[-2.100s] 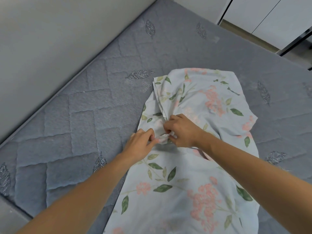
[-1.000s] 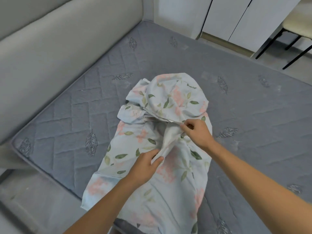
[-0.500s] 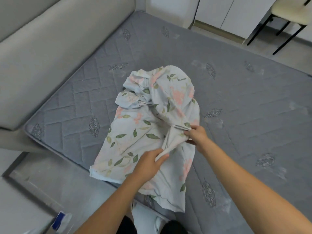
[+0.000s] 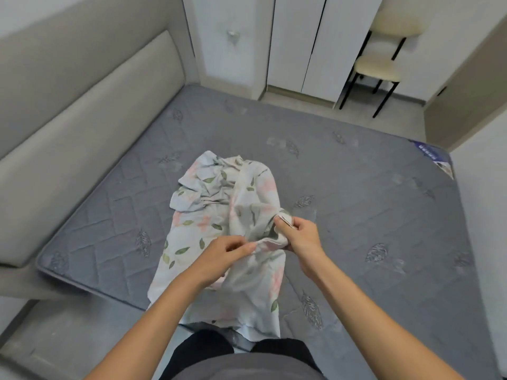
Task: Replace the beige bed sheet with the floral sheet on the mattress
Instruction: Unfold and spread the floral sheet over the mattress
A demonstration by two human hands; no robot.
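The mattress [image 4: 343, 187] was already bared, while the bunched floral sheet [image 4: 219, 204], pinched by the left hand [image 4: 219, 256] and right hand [image 4: 301, 239], remained unspread.

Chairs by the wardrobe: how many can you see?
1: a cream-cushioned chair with black legs, on the floor beyond the mattress, right of the wardrobe doors.

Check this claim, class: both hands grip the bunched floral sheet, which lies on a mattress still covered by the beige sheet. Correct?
Not quite. The head view shows the left hand and right hand gripping the floral sheet, but the grey quilted mattress is bare.
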